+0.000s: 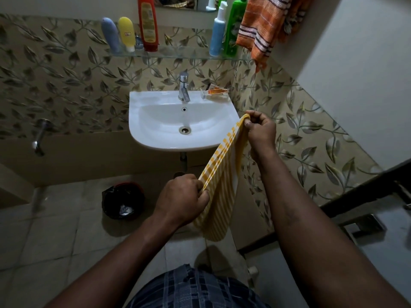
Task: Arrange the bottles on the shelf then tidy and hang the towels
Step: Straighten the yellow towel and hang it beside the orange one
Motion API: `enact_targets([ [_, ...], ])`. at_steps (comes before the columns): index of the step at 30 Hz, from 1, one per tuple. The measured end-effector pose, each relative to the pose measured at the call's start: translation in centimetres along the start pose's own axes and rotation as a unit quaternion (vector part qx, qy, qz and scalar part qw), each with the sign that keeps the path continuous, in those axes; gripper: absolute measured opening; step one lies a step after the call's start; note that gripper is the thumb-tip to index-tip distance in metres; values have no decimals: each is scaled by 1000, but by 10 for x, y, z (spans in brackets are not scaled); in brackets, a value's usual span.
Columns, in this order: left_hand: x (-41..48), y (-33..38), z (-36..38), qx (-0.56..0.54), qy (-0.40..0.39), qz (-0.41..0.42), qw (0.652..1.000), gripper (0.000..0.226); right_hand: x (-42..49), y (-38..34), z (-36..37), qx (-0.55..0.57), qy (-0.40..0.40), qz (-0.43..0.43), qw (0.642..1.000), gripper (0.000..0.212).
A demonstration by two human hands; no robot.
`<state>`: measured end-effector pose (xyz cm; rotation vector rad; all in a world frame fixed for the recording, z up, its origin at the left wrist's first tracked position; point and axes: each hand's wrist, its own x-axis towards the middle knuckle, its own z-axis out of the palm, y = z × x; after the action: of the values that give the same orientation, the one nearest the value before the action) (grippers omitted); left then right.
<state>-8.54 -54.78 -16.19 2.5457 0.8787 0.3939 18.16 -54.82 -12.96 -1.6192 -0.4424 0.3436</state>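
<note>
Yellow-and-white striped cloth towel (219, 174) stretches taut between both pinching hands, its long axis rising from the near left hand (182, 200) to the farther right hand (259, 130), folded bulk sagging below the left.

Yellow-and-white striped towel (219, 185), orange towel (262, 25) (dark and white stripes), white sink (155, 138), leaf-patterned tiles (66, 81)

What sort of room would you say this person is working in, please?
Most likely a home bathroom: a white wall-hung sink with a chrome tap, a glass shelf of toiletry bottles above it, and an orange towel hanging nearby. The left hand and right hand grip a yellow striped towel.
</note>
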Motion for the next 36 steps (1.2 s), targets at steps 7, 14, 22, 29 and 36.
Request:
enact_targets([
  [7,1,1,-3,1,39,35,999,44,27,2,15,-36,19,21,999,28],
  [14,4,-3,-7,-71,87,28,993,35,39,-14,20,-43,11,10,999,29],
  [22,9,2,-22,-144,47,-36,988,30,49,-48,28,56,-4,-13,998,34],
  [29,17,-8,-31,-303,41,-64,950,30,61,-81,25,119,-25,-24,992,34],
  [36,26,-3,-39,-294,35,-55,953,38,66,-94,23,131,-23,-35,990,32],
])
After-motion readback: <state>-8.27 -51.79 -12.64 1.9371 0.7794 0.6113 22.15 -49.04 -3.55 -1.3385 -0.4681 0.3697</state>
